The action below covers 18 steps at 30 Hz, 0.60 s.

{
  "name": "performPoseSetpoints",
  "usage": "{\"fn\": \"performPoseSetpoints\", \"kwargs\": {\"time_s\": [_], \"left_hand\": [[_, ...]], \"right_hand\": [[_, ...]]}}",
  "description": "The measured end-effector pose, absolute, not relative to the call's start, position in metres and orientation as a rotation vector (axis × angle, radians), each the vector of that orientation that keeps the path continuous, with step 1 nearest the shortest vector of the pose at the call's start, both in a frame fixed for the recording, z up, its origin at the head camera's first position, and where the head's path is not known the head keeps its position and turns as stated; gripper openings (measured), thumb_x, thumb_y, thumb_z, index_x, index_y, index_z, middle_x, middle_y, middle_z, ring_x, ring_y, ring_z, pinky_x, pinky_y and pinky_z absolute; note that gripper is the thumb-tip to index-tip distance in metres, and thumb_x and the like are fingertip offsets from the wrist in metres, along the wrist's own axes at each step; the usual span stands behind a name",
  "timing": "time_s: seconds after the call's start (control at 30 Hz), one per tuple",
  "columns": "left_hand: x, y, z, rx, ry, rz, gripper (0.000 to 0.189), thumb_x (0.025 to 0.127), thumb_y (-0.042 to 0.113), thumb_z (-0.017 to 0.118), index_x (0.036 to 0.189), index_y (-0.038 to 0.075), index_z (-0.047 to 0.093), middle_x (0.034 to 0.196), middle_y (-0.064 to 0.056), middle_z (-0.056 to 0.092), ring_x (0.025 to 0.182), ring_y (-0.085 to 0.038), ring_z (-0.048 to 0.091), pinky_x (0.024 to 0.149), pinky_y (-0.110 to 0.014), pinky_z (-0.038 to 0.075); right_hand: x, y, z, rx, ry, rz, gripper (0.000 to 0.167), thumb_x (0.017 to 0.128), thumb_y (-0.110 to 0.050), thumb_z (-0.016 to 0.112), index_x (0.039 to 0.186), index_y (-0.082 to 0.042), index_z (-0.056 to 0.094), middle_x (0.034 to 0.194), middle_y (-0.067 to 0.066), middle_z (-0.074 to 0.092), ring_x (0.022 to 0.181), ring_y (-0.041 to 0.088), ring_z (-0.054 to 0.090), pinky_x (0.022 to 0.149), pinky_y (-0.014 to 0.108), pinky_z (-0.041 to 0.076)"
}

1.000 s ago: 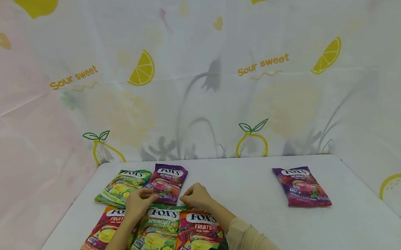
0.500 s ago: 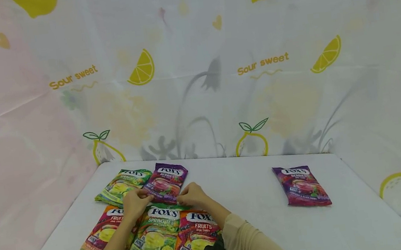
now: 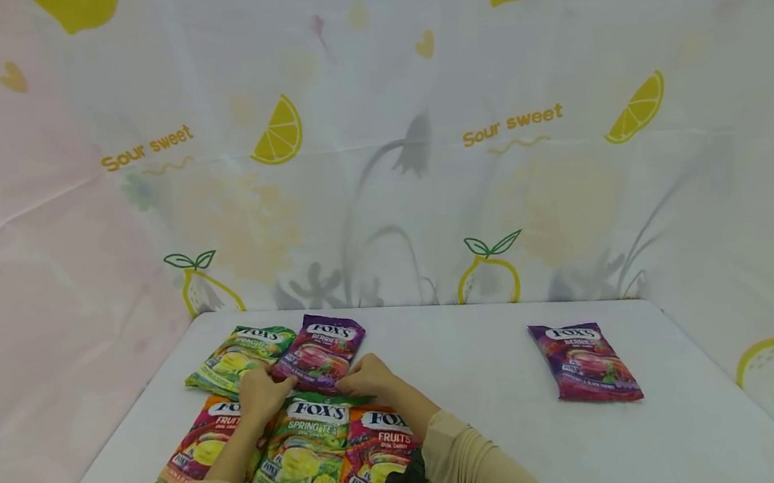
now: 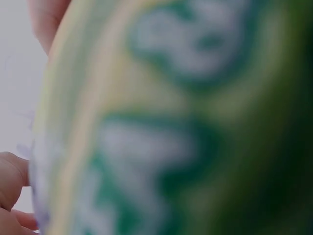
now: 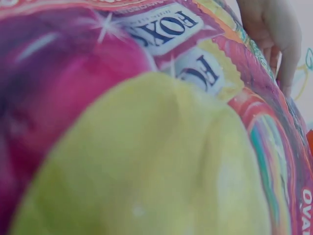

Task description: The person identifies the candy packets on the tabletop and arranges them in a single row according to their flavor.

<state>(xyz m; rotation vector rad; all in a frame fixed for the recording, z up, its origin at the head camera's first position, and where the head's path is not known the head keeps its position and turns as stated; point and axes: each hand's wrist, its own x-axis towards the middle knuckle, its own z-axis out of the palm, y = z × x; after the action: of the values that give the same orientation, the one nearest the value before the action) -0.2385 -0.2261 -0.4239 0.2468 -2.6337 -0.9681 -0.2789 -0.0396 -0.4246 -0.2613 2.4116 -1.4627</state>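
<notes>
A purple Fox's Berries candy bag (image 3: 321,353) lies at the back left of the table in the head view. My left hand (image 3: 260,398) pinches its lower left corner, and my right hand (image 3: 375,380) pinches the lower right one. Just below it, under my forearms, are a green Spring Tea bag (image 3: 304,453) and a red-orange Fruits bag (image 3: 384,451). Printed green wrapper (image 4: 161,137) fills most of the left wrist view, with fingertips at its left edge. In the right wrist view the Fruits wrapper (image 5: 171,29) hides much, and part of the right hand (image 5: 276,34) shows at upper right.
Another green Spring Tea bag (image 3: 235,361) touches the purple bag's left side. A second Fruits bag (image 3: 198,450) lies partly behind my left forearm. Apart on the right is another Berries bag (image 3: 585,362). A lemon-print curtain (image 3: 381,194) stands behind the white table (image 3: 496,421).
My right hand has moved slightly left onto the purple bag's lower corner, and my left hand has come slightly down and left. The purple bag has shifted a little; the other bags stay put.
</notes>
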Motion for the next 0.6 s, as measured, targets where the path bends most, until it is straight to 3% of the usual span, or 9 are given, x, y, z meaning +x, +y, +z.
{"fn": "performPoseSetpoints", "kwargs": {"time_s": [0.23, 0.4, 0.5, 0.6], "left_hand": [[-0.2369, -0.2288, -0.4222, 0.205, -2.676, -0.962, 0.030, 0.079, 0.013, 0.070, 0.085, -0.015, 0.060, 0.072, -0.019, 0.059, 0.062, -0.024, 0.046, 0.055, -0.031, 0.033], [-0.2370, -0.2291, -0.4223, 0.214, -2.702, -0.951, 0.033, 0.080, 0.012, 0.070, 0.092, -0.018, 0.061, 0.085, -0.027, 0.062, 0.075, -0.034, 0.057, 0.064, -0.041, 0.045], [-0.2375, -0.2295, -0.4226, 0.233, -2.714, -0.963, 0.036, 0.080, 0.012, 0.069, 0.097, -0.019, 0.059, 0.093, -0.031, 0.061, 0.086, -0.041, 0.058, 0.075, -0.049, 0.046], [-0.2374, -0.2307, -0.4230, 0.240, -2.709, -1.008, 0.038, 0.082, 0.014, 0.068, 0.098, -0.018, 0.056, 0.093, -0.031, 0.060, 0.087, -0.042, 0.057, 0.075, -0.050, 0.046]], "right_hand": [[-0.2788, -0.0417, -0.4251, -0.192, 2.384, -1.521, 0.020, 0.082, -0.010, 0.071, 0.090, 0.008, 0.069, 0.083, 0.012, 0.068, 0.076, 0.023, 0.067, 0.072, 0.033, 0.054], [-0.2800, -0.0430, -0.4273, -0.170, 2.338, -1.610, 0.018, 0.083, -0.005, 0.069, 0.091, 0.010, 0.067, 0.084, 0.014, 0.067, 0.077, 0.026, 0.069, 0.071, 0.033, 0.055], [-0.2809, -0.0432, -0.4282, -0.149, 2.324, -1.653, 0.017, 0.084, -0.005, 0.068, 0.092, 0.009, 0.067, 0.082, 0.014, 0.067, 0.073, 0.024, 0.068, 0.068, 0.032, 0.055], [-0.2819, -0.0417, -0.4291, -0.105, 2.253, -1.748, 0.017, 0.084, -0.005, 0.068, 0.092, 0.010, 0.065, 0.080, 0.015, 0.068, 0.066, 0.019, 0.067, 0.064, 0.032, 0.055]]}}
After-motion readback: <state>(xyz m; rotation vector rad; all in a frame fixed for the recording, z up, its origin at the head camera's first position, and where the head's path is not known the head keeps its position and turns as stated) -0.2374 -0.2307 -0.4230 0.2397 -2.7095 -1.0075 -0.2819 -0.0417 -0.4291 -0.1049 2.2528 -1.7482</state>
